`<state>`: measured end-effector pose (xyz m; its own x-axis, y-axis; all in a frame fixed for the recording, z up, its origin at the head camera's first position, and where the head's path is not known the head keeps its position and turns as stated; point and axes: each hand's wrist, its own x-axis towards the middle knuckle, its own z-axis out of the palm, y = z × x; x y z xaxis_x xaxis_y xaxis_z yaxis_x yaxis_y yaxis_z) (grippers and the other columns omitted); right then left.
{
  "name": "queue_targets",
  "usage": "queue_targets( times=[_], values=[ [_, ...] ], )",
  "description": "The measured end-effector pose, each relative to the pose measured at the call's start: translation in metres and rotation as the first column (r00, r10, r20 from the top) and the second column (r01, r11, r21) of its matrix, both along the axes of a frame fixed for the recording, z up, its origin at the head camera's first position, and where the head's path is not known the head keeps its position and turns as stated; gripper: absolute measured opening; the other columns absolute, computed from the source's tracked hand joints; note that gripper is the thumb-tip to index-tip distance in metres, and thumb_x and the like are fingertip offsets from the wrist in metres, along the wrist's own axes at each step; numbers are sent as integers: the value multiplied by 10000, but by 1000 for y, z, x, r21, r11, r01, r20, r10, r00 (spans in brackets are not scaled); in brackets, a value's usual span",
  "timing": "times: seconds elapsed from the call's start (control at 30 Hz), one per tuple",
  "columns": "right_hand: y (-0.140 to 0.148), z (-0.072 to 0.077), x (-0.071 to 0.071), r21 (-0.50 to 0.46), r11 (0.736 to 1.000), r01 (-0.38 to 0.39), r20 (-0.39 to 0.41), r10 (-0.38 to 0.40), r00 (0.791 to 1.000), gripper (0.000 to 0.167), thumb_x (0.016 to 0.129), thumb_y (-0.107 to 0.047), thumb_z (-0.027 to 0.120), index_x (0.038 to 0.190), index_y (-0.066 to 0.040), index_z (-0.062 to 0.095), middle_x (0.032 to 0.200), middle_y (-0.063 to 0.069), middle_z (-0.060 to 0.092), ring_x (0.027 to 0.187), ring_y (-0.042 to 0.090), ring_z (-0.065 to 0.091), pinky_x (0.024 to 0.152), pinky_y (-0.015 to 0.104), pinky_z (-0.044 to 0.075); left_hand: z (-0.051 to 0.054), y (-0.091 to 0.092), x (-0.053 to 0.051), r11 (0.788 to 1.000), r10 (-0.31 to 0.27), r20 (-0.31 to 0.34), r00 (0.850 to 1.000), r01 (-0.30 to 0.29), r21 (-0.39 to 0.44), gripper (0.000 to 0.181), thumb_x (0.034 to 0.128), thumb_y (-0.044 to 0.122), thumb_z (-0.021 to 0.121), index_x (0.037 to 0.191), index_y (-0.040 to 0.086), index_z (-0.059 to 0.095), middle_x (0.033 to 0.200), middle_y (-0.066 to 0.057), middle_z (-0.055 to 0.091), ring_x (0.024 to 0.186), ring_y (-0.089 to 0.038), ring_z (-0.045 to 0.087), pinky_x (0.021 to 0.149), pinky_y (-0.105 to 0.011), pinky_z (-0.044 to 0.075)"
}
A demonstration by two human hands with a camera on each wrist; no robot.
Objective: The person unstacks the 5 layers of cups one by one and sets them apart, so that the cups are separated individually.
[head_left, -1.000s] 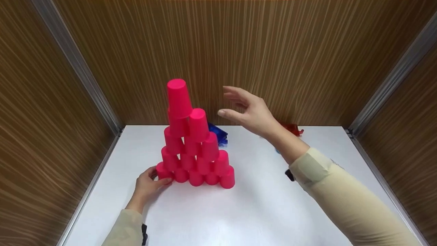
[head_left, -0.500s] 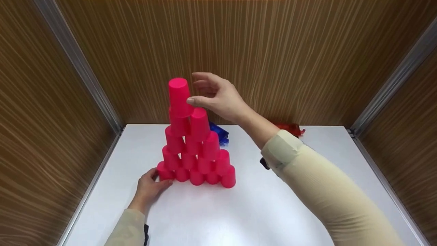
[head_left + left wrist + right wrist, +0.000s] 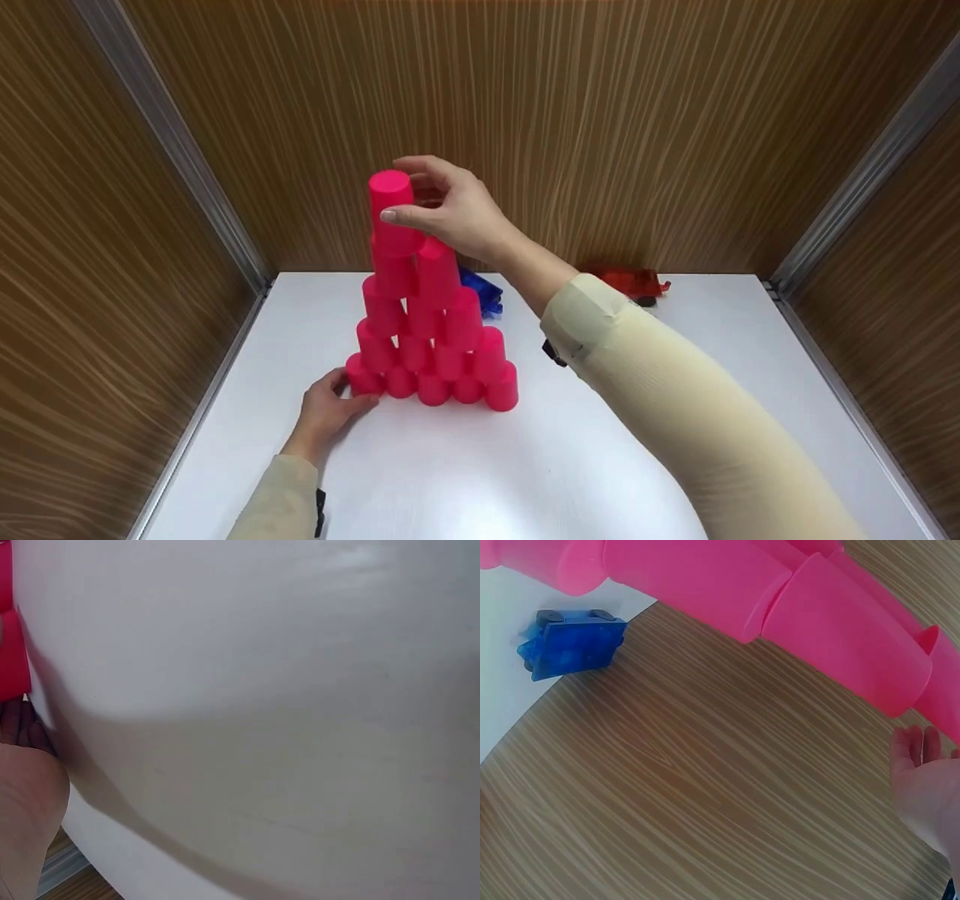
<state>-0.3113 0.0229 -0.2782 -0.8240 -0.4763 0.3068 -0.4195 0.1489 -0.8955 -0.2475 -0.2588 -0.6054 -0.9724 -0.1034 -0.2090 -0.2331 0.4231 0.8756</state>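
Observation:
Pink cups, upside down, stand stacked as a tall tiered tower. The left hand (image 3: 324, 412) curves round the bottom-left cup (image 3: 365, 379), thumb in front; in the left wrist view only a hand's edge (image 3: 30, 787) and pink cups (image 3: 11, 656) show at the left border. At the peak, the right hand (image 3: 461, 210) has its thumb across the front of the top cup (image 3: 391, 196) and its fingers behind it. Whether they press on the cup is hard to see. The right wrist view shows the right hand's fingers (image 3: 916, 746) close beside the upper cups (image 3: 847, 637).
A blue toy vehicle (image 3: 484, 292) lies behind the tower, also in the right wrist view as a blue toy (image 3: 577, 645). A red translucent toy (image 3: 634, 283) stands at the back right, partly behind the right arm. Wood-patterned walls (image 3: 600, 112) enclose the white table (image 3: 450, 472).
The right hand has moved left from beside the tower to the top cup, its thumb now crossing the cup's front. The left hand has stayed at the bottom-left cup.

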Motion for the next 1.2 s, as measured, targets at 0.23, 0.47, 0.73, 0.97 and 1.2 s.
queue_targets(
  times=[0.23,0.47,0.73,0.97,1.2],
  values=[
    [-3,-1,2,-14,1000,6,20,-6,1000,585,938,-292,837,1461,-206,591,1268,-3,676,1158,189,666,931,367,601,-2,1,1,1000,2,14,1000,-2,5,835,879,349,896,1576,142,486,1604,-107,488,1534,-359,378,1216,-515,370],
    [7,5,3,-49,999,-16,-45,13,999,576,948,-269,824,1464,-173,587,1264,4,680,1145,205,670,933,377,600,-2,-2,0,1000,-5,21,1000,5,12,863,875,371,898,1586,141,468,1604,-108,479,1528,-371,375,1203,-525,387],
    [33,17,6,-94,995,-24,-127,12,992,531,955,-224,812,1439,-142,609,1244,20,699,1115,236,675,947,390,582,-2,-5,2,1000,-10,28,1000,10,6,912,857,366,912,1605,146,438,1605,-109,467,1519,-375,376,1183,-532,416],
    [65,23,7,-104,994,22,-145,-37,989,520,962,-196,801,1442,-134,612,1253,54,700,1112,271,663,953,392,570,0,-9,3,1000,-13,25,1000,14,-18,920,863,371,907,1612,139,425,1610,-123,460,1523,-384,369,1187,-535,411],
    [112,9,5,-77,991,113,-168,-125,978,548,953,-231,811,1457,-154,610,1305,65,682,1145,279,647,966,387,562,-6,-19,5,998,-27,0,1000,27,-62,929,859,390,906,1610,121,429,1604,-151,467,1509,-406,389,1178,-540,421]
  ],
)
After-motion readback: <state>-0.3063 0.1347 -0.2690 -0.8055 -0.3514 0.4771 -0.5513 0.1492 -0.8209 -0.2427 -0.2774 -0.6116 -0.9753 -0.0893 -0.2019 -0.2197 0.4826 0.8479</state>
